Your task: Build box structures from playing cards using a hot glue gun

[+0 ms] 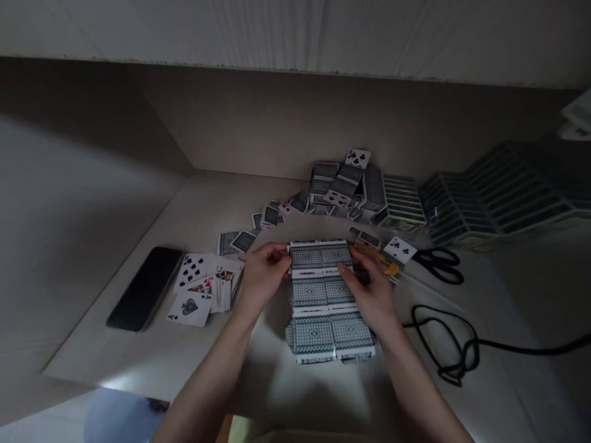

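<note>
In front of me stands a block built of playing cards, with patterned green-grey card backs in joined rows on the face toward me. My left hand is closed at its upper left corner, thumb and fingers pinching the edge. On the right side, my right hand grips the block, its thumb lying on the patterned face and its fingers behind the edge, partly hidden. Just behind my right hand lies a yellow tool, perhaps a utility knife, partly covered by the hand.
Loose face-up cards and a black phone lie on the left. Card constructions stand at the back, with a folded slatted row to the right. Black scissors and a black cable lie right. A shelf overhangs.
</note>
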{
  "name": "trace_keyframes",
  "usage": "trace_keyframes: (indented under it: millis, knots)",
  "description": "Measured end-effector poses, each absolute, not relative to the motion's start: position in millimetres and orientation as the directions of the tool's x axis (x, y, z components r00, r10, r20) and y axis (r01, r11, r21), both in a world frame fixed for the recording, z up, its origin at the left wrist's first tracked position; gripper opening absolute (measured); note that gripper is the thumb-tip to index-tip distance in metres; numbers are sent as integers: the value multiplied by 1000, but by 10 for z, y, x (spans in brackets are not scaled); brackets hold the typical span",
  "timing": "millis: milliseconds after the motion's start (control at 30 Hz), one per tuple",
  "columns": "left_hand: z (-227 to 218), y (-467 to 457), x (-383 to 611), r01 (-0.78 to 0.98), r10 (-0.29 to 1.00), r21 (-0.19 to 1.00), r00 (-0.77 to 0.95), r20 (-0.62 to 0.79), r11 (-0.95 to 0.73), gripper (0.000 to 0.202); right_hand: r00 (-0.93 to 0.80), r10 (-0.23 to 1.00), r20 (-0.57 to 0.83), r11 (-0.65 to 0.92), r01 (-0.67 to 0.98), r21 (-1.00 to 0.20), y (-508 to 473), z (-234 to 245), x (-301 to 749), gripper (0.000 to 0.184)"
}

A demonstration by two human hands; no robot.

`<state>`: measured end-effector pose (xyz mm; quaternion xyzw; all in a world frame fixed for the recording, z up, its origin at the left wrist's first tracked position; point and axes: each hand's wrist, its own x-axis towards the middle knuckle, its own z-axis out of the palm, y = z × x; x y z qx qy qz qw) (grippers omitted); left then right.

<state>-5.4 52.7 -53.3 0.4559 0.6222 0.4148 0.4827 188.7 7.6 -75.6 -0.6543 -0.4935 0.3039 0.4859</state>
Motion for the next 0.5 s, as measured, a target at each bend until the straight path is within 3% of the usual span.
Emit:
trace_keyframes:
  millis: [167,267,500]
  knots:
    - [-513,452,12,382,981,918,-190,-39,110,23,324,941,101,-22,356,-934,64,-757,1881,43]
    - [-507,388,25,539,984,842,-145,100,-6,28,329,935,128,-15,397,-918,66,-760,1878,41]
    - [-557,313,30,342,996,939,-70,59,-31,37,328,928,174,4,459,-888,74,-748,1873,41]
